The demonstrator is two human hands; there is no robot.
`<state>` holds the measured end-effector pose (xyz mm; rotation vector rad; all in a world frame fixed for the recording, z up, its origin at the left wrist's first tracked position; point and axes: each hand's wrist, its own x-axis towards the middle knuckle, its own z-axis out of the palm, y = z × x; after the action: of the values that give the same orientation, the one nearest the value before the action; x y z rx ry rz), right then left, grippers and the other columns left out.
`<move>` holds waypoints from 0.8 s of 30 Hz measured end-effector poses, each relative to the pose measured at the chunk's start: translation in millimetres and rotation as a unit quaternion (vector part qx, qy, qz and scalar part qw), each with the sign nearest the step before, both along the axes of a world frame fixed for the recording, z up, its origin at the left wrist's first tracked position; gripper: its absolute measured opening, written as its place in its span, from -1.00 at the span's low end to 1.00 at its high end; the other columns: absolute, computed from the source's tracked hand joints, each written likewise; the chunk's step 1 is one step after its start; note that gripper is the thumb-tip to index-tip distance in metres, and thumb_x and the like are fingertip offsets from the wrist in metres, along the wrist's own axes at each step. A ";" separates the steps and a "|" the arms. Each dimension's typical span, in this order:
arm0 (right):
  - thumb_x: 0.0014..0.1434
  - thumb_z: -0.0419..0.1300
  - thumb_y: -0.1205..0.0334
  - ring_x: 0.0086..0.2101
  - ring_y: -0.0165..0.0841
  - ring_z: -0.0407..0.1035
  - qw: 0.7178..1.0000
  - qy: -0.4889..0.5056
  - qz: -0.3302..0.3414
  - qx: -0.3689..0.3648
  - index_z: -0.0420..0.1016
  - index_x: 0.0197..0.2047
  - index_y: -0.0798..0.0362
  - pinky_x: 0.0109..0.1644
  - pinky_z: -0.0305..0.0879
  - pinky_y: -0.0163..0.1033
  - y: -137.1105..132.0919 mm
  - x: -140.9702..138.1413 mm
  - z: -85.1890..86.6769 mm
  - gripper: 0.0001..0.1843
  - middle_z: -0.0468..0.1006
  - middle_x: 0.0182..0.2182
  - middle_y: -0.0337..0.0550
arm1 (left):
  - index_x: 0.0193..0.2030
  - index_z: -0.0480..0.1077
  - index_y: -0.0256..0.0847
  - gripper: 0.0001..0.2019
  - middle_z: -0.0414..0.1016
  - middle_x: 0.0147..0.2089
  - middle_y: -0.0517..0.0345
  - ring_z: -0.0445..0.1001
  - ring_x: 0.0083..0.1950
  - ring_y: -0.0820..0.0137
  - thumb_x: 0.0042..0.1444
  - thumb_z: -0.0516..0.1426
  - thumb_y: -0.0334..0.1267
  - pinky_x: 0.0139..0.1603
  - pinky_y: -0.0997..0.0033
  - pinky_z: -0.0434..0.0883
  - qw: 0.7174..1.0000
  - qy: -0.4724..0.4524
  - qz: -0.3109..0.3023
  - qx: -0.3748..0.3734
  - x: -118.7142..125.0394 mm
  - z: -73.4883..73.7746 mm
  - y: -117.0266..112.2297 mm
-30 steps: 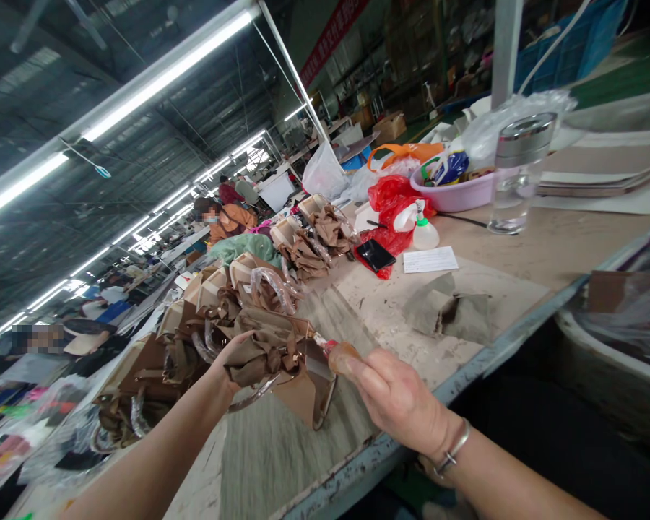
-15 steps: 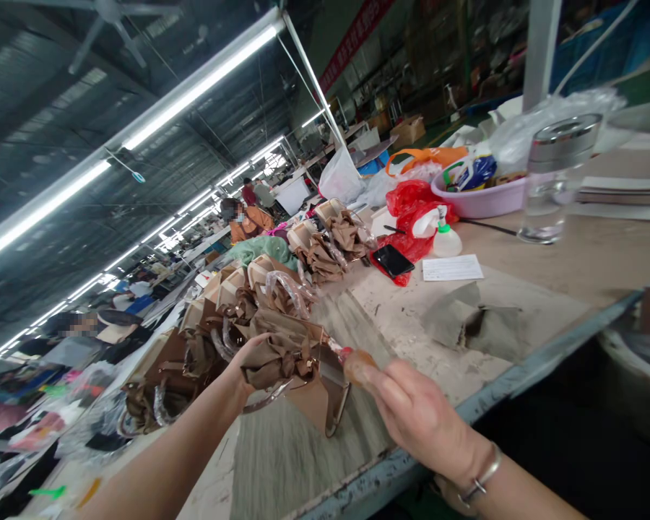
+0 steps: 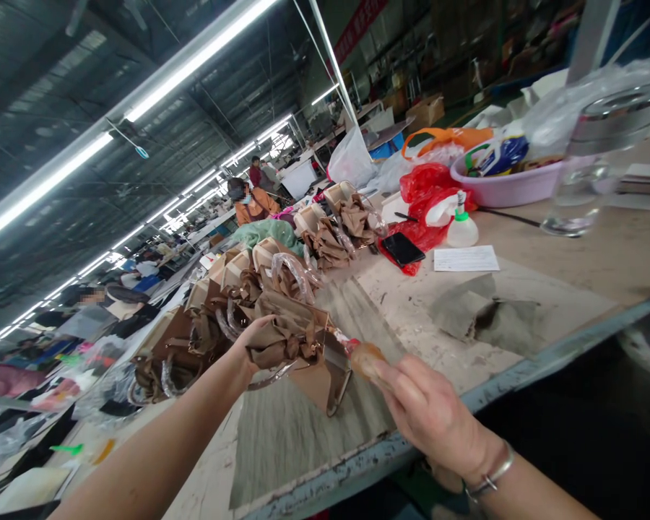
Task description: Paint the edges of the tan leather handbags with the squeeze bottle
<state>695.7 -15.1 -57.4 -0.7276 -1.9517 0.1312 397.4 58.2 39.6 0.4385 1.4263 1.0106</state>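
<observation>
My left hand is closed on the top of a tan handbag with a bunched brown fabric bow, holding it upright near the bench's front edge. My right hand grips a tool with an amber handle; its tip points at the side of that bag. A bracelet sits on my right wrist. More handbags of the same kind stand in a row behind the held one, some with handles wrapped in clear plastic.
On the workbench lie a black phone, a paper slip, a small white bottle, red plastic bags, a pink basin and a glass jar. Other people work at benches far behind.
The view has shifted a little; my hands, the bag and the tool keep the same grip and sit slightly further right in the picture.
</observation>
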 end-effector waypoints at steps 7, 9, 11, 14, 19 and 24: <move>0.15 0.05 0.55 -0.42 -0.34 0.12 0.999 -0.009 -0.030 0.013 0.23 0.13 0.17 -0.40 0.18 -0.23 7.2 -0.4 -0.5 -0.53 0.23 -0.43 -0.19 | -0.30 0.49 -0.43 -0.82 0.59 -0.24 -0.23 0.58 -0.19 0.03 0.04 0.10 -0.36 -0.15 0.04 0.51 1.000 0.004 -0.006 0.001 -3.4 -5.3 2.5; 0.16 0.05 0.54 -0.44 -0.35 0.13 0.999 -0.030 -0.038 -0.004 0.26 0.11 0.17 -0.41 0.17 -0.24 3.5 0.3 -4.5 -0.57 0.22 -0.45 -0.20 | -0.31 0.49 -0.42 -0.81 0.59 -0.28 -0.19 0.59 -0.21 0.05 0.04 0.09 -0.35 -0.15 0.04 0.51 1.000 0.013 -0.004 -0.003 0.2 -4.4 3.2; 0.17 0.04 0.53 -0.44 -0.35 0.15 0.998 -0.048 -0.034 -0.020 0.29 0.09 0.18 -0.40 0.19 -0.24 -0.3 1.1 -7.6 -0.60 0.22 -0.44 -0.20 | -0.32 0.48 -0.41 -0.81 0.59 -0.33 -0.16 0.59 -0.26 0.08 0.05 0.08 -0.34 -0.17 0.07 0.52 1.000 0.012 -0.005 0.000 5.2 -2.4 3.6; 0.18 0.03 0.53 -0.44 -0.36 0.16 0.998 -0.051 -0.028 -0.022 0.28 0.10 0.17 -0.39 0.21 -0.25 -2.0 2.5 -7.3 -0.59 0.23 -0.44 -0.21 | -0.34 0.48 -0.38 -0.82 0.59 -0.38 -0.12 0.59 -0.31 0.12 0.07 0.06 -0.35 -0.21 0.11 0.53 1.000 0.001 -0.007 0.003 9.5 -0.3 3.6; 0.16 0.04 0.53 -0.43 -0.35 0.16 0.999 -0.030 -0.037 -0.004 0.23 0.15 0.12 -0.39 0.20 -0.26 3.2 2.5 -4.5 -0.52 0.22 -0.44 -0.22 | -0.30 0.48 -0.38 -0.84 0.60 -0.34 -0.14 0.60 -0.32 0.10 0.03 0.11 -0.35 -0.21 0.11 0.53 1.000 0.000 0.010 0.001 2.9 -3.0 3.1; 0.17 0.03 0.53 -0.42 -0.37 0.21 0.993 -0.086 -0.024 -0.079 0.32 0.04 0.10 -0.36 0.24 -0.27 0.3 -3.5 -17.7 -0.63 0.27 -0.42 -0.20 | -0.36 0.46 -0.36 -0.86 0.59 -0.39 -0.10 0.59 -0.34 0.11 0.04 0.10 -0.34 -0.21 0.10 0.52 1.000 0.007 0.020 -0.005 3.8 -1.3 1.0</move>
<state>692.3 -14.8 -75.1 -0.9157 -2.1028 0.1998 401.2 59.2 38.3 0.4133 1.4573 1.0343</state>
